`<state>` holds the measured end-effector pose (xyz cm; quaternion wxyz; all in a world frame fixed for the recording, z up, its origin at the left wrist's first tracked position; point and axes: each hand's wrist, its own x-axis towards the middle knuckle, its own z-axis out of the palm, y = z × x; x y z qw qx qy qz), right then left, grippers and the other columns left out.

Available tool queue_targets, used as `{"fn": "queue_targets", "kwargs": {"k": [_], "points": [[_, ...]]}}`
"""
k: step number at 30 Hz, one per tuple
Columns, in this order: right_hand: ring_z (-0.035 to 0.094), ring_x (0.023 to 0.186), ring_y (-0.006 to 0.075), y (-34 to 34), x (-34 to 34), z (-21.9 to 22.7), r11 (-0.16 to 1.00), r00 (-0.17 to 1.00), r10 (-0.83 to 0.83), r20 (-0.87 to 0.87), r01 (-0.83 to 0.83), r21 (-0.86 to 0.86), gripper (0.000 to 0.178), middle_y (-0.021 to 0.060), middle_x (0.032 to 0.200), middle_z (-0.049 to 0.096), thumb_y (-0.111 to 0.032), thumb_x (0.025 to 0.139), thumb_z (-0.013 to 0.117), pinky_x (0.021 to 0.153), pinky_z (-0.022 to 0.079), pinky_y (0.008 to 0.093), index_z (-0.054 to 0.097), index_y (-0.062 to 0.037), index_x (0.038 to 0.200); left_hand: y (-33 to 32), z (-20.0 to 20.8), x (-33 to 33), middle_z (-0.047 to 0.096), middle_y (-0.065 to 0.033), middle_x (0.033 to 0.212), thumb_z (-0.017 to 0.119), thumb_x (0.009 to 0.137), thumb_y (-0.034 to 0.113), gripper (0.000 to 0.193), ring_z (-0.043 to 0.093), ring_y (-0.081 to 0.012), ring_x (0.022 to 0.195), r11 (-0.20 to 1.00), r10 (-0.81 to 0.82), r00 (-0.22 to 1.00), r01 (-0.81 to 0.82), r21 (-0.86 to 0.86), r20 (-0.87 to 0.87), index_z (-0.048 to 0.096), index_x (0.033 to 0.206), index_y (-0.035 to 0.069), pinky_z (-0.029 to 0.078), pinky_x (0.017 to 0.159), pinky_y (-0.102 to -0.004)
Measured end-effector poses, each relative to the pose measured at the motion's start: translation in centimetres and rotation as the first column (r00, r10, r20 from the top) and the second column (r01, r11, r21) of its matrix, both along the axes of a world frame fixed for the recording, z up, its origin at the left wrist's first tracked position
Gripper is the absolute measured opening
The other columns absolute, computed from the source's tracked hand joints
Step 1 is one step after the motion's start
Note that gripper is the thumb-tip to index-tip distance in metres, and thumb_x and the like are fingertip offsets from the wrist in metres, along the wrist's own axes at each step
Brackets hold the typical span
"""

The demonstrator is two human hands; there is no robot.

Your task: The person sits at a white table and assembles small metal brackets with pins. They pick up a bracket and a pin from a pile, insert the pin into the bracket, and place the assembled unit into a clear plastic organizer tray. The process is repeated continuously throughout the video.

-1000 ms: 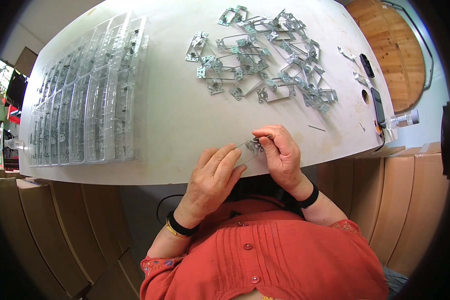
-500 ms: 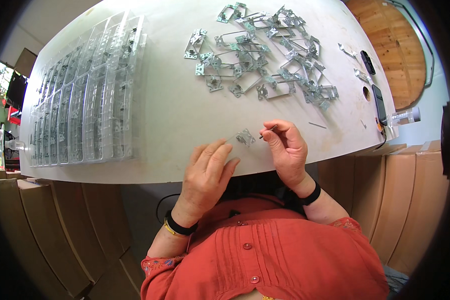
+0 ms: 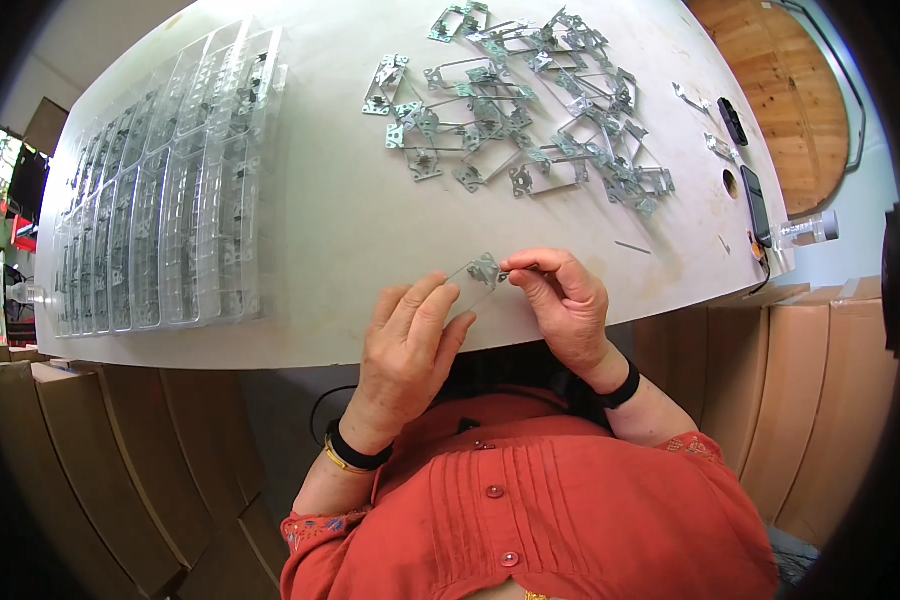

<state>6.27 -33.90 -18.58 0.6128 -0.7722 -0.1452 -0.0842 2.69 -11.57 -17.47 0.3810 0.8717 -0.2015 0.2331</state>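
A metal frame bracket (image 3: 484,268), with thin rods and a pierced end plate, is held just over the near part of the table. My left hand (image 3: 406,338) is closed on its left end, fingers over the rods. At the bracket's right-hand plate, my right hand (image 3: 568,305) pinches a small dark pin between thumb and forefinger; the fingertips mostly hide the pin. Beyond my hands lies a loose pile of similar metal frame brackets (image 3: 490,125). A single thin metal rod (image 3: 633,248) rests to the right of my right hand.
Clear plastic compartment trays (image 3: 160,285) full of metal parts are stacked on the left of the white table (image 3: 335,240). On the right are a phone (image 3: 758,210), a black object (image 3: 732,122), a round hole and a clear bottle (image 3: 808,230). Cardboard boxes (image 3: 805,400) stand below the table edge.
My right hand has moved slightly left, bringing its fingertips and the small pin against the bracket's plate. My left hand stays nearly in place, still holding the bracket.
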Motion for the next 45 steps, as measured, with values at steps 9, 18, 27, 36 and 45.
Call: {"fn": "queue_targets", "kwargs": {"k": [9, 18, 27, 36, 45], "points": [[0.072, 0.090, 0.0127, -0.02, -0.01, -0.02, 0.999, 0.999, -0.019, 0.037, 0.021, -0.043, 0.014, 0.0060, 0.102, 0.077, 0.000, 0.104, 0.077, 0.082, 0.058, 0.0269, 0.075, -0.0049, 0.118, 0.02, 0.11, -0.07, 0.076, -0.0178, 0.128, 0.091, 0.085, 0.001, 0.046, 0.072, -0.0347, 0.101, 1.000, 0.000, 1.000, 0.000, 0.004, -0.008, 0.070, 0.126, 0.001, 0.059, 0.087, -0.0434], [0.073, 0.090, 0.0156, 0.08, 0.10, 0.46, 0.992, 0.995, -0.011, 0.096, 0.023, -0.126, 0.014, 0.0077, 0.103, 0.077, 0.001, 0.104, 0.077, 0.081, 0.058, 0.0281, 0.075, -0.0042, 0.117, -0.04, 0.07, -0.06, 0.075, -0.0179, 0.128, 0.091, 0.085, 0.001, 0.046, 0.071, -0.0347, 0.101, 1.000, 0.001, 1.000, -0.001, -0.003, -0.010, 0.070, 0.126, 0.001, 0.059, 0.086, -0.0434], [0.074, 0.092, 0.0175, -0.19, -0.05, 0.38, 0.991, 0.996, 0.009, 0.088, 0.004, -0.136, 0.017, 0.0093, 0.105, 0.077, 0.001, 0.105, 0.075, 0.081, 0.059, 0.0296, 0.076, -0.0047, 0.121, 0.04, 0.00, -0.09, 0.075, -0.0183, 0.127, 0.091, 0.085, 0.001, 0.046, 0.071, -0.0353, 0.101, 1.000, -0.006, 1.000, 0.006, -0.005, -0.016, 0.070, 0.126, 0.001, 0.059, 0.086, -0.0436], [0.074, 0.093, 0.0177, -0.12, -0.13, 0.31, 0.992, 0.997, 0.005, 0.077, 0.005, -0.124, 0.017, 0.0091, 0.106, 0.077, 0.001, 0.104, 0.075, 0.081, 0.059, 0.0298, 0.076, -0.0045, 0.121, -0.08, 0.09, -0.16, 0.075, -0.0186, 0.127, 0.090, 0.086, 0.001, 0.045, 0.071, -0.0355, 0.102, 1.000, -0.014, 1.000, 0.013, -0.013, -0.018, 0.070, 0.126, 0.000, 0.060, 0.087, -0.0437], [0.073, 0.091, 0.0171, 0.07, 0.05, 0.76, 0.988, 0.992, 0.003, 0.123, 0.016, -0.155, 0.015, 0.0083, 0.104, 0.076, 0.000, 0.104, 0.076, 0.080, 0.058, 0.0292, 0.076, -0.0050, 0.119, -0.05, 0.29, -0.14, 0.075, -0.0184, 0.127, 0.091, 0.086, 0.002, 0.044, 0.071, -0.0356, 0.102, 1.000, -0.010, 1.000, 0.010, -0.001, -0.020, 0.070, 0.125, 0.000, 0.060, 0.087, -0.0437]]}}
